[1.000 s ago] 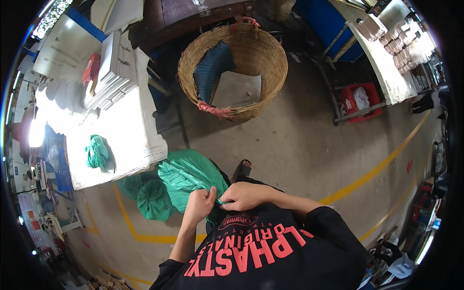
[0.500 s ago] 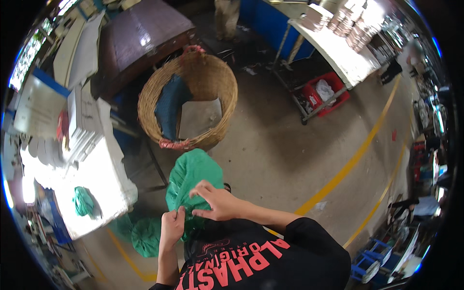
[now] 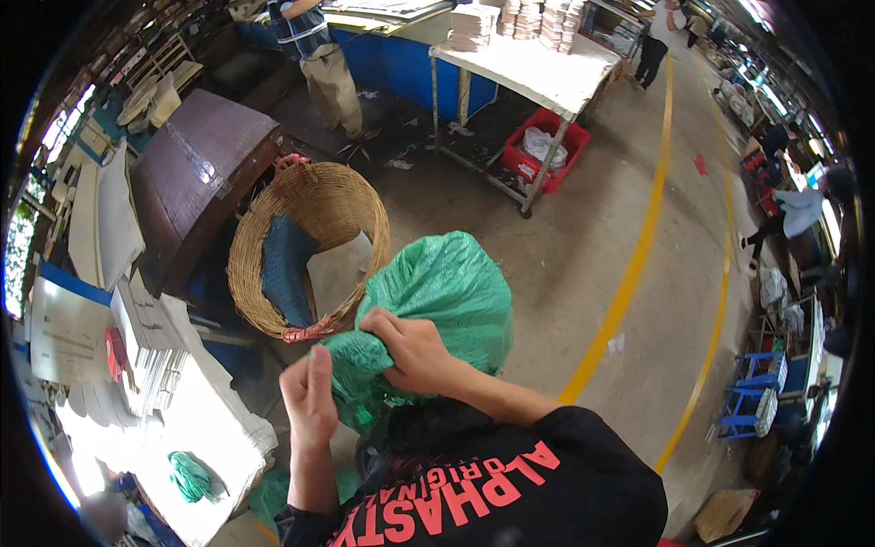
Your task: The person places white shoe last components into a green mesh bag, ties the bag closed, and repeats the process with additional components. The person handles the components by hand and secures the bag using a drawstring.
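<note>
A large green woven plastic sack point(image 3: 447, 296) hangs in front of me, puffed out on its right side. My right hand point(image 3: 415, 351) is closed around its gathered neck, with a bunched end point(image 3: 358, 354) sticking out to the left of the fist. Against the left side of that bunch is my left hand point(image 3: 308, 401), thumb raised and the other fingers curled at the loose green plastic; its fingertips are partly hidden. Just beyond the sack stands a round wicker basket point(image 3: 244, 264), holding a dark blue sheet point(image 3: 284, 269) and a flat grey piece point(image 3: 342, 273).
On the left, a white table point(image 3: 228, 438) bears a crumpled green bundle point(image 3: 190, 476) and stacked boards. A brown table point(image 3: 196, 169) stands behind the basket. Ahead, a white cart point(image 3: 547, 73) carries stacks over a red crate point(image 3: 570, 146). A person point(image 3: 333, 87) stands near the cart.
My view has swung rightward. The sack has been lifted and turned, its full part now to the right. My right hand has gone from loosely spread to gripping the neck.
</note>
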A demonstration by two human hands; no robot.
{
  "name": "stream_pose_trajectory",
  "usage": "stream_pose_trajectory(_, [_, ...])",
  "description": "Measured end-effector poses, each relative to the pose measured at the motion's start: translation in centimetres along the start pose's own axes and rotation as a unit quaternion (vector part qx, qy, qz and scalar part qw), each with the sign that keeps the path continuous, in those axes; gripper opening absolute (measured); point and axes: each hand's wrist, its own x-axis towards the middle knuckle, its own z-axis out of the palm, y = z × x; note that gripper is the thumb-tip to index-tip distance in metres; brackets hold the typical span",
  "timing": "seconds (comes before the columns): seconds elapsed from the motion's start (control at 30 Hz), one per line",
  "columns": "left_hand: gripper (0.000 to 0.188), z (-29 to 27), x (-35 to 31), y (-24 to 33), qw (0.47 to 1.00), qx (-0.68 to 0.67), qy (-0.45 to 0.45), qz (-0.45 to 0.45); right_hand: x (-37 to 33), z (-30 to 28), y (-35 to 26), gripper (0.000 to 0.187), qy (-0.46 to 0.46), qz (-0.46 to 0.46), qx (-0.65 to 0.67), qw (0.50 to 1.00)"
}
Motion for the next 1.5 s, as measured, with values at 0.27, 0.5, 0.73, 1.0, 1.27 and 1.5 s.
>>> stream_pose_trajectory(0.27, [0.034, -4.0, 1.8, 0.1, 0.922, 0.065, 0.207, 0.321, 5.8, -0.9, -8.9, 0.05, 0.134, -0.103, -0.003, 0.986])
stream_pose_trajectory(0.5, [0.043, -8.6, 1.6, -1.6, 0.904, 0.062, 0.223, 0.359, 5.8, 0.9, -13.9, 0.059, 0.137, -0.166, -0.017, 0.977])
stream_pose_trajectory(0.73, [0.046, -11.9, 3.4, -0.1, 0.973, -0.043, 0.109, 0.196, 6.4, 4.4, -12.0, 0.074, 0.022, -0.022, 0.002, 1.0])
stream_pose_trajectory(1.0, [0.044, -14.9, 5.5, -3.4, 0.971, -0.022, 0.175, 0.16, 5.5, 8.8, -4.5, 0.052, 0.003, 0.094, 0.035, 0.995])
stream_pose_trajectory(1.27, [0.037, -18.2, 6.1, -2.5, 0.969, 0.143, 0.087, 0.181, 6.0, 8.7, -3.4, 0.02, -0.048, 0.287, 0.303, 0.907])
stream_pose_trajectory(1.5, [0.02, -15.2, 5.7, 0.0, 0.891, 0.271, -0.221, 0.291, 5.0, 12.0, -5.9, 0.04, -0.147, 0.157, 0.101, 0.971])
